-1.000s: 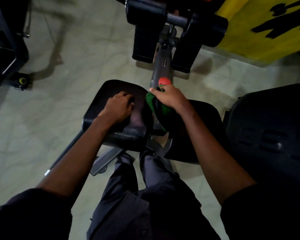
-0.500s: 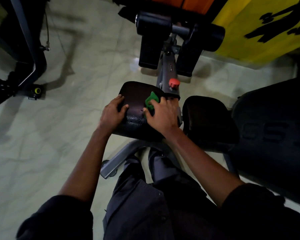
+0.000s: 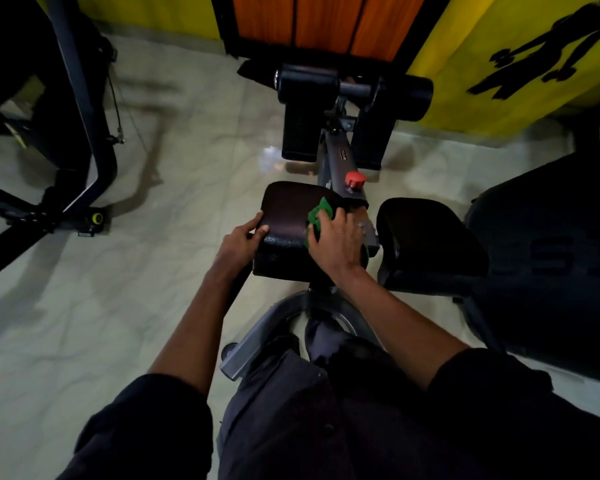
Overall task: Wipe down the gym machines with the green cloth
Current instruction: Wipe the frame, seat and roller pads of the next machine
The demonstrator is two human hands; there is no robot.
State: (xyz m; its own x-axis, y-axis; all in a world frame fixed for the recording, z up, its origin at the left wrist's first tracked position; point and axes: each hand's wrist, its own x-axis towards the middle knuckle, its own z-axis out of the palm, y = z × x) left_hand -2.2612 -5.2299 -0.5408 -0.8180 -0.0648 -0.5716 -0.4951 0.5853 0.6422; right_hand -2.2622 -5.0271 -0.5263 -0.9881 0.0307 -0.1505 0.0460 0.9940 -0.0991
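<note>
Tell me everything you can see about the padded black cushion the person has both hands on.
The left thigh pad is a rounded black cushion with a pebbled, leather-like cover. It sits beside a matching right pad, across the grey frame with its red knob. The left hand grips its left edge; the right hand presses a bunched green cloth onto its right side.

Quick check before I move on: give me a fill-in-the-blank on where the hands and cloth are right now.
1. The cloth under the right hand is ____ in colour.
2. The left hand grips the ____ edge of the left pad.
3. The knob on the frame beyond the pads is ____.
4. The right pad has ____ hands on it.

Missing words: green; left; red; no
</note>
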